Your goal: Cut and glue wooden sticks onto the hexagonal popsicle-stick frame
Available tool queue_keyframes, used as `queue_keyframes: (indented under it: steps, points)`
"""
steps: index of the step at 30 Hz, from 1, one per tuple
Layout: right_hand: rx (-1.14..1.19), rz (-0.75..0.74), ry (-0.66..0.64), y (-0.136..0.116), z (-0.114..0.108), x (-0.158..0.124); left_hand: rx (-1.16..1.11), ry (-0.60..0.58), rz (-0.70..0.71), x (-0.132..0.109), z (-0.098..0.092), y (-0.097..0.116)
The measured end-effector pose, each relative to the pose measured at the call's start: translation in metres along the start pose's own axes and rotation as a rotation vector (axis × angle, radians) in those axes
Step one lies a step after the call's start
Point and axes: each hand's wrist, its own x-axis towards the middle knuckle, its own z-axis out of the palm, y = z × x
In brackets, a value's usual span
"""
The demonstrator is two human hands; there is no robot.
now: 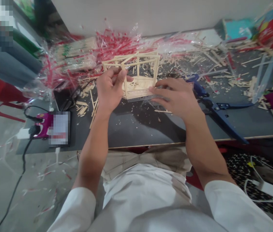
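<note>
A small house-like frame of thin wooden sticks (pixel 141 84) is held up just above the dark table. My left hand (pixel 112 87) is closed on its left corner post, thumb and fingers pinching the sticks. At the lower right corner of the frame, my right hand (pixel 175 95) has its thumb and fingertips against the base, with the fingers partly curled. Slatted sticks form the frame's floor, and its sides are bare posts and beams. To the right of my right hand lies a blue-handled cutter (pixel 219 117).
Loose stick pieces litter the dark table (pixel 126 129). Bundled sticks (pixel 75 53) in plastic and red-and-clear wrappers (pixel 119 40) lie at the back. On the left are a phone (pixel 60 129) and a purple power strip (pixel 42 124) with cables. A red chair (pixel 1 96) stands beyond.
</note>
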Motion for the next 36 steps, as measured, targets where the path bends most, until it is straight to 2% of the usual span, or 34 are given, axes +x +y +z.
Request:
queue_keyframes:
  steps: [7, 12, 15, 20, 24, 28, 32, 36]
  points:
    - [0.014, 0.06, -0.076, 0.003, 0.001, -0.001, -0.024, 0.01, -0.03, -0.001, -0.001, 0.005]
    - [0.011, 0.04, -0.059, 0.003, 0.001, -0.002, -0.049, -0.005, -0.041, -0.001, -0.003, 0.006]
    - [0.012, 0.01, -0.03, 0.003, 0.002, -0.002, -0.044, 0.0, -0.03, 0.0, -0.002, 0.004]
    - [0.014, 0.072, -0.092, 0.002, 0.0, -0.002, -0.027, 0.013, 0.0, 0.002, -0.001, 0.0]
    - [0.028, 0.077, -0.09, 0.003, 0.001, -0.003, 0.019, -0.027, 0.049, 0.002, -0.001, -0.004]
    - [0.031, 0.078, -0.093, 0.002, 0.001, -0.003, 0.009, 0.003, 0.073, 0.002, 0.0, -0.006]
    - [0.035, 0.074, -0.08, 0.0, 0.0, -0.001, 0.032, 0.021, 0.059, 0.003, 0.0, -0.005]
    - [0.048, 0.11, -0.14, -0.001, -0.002, 0.0, 0.052, 0.01, 0.038, 0.003, -0.001, -0.006]
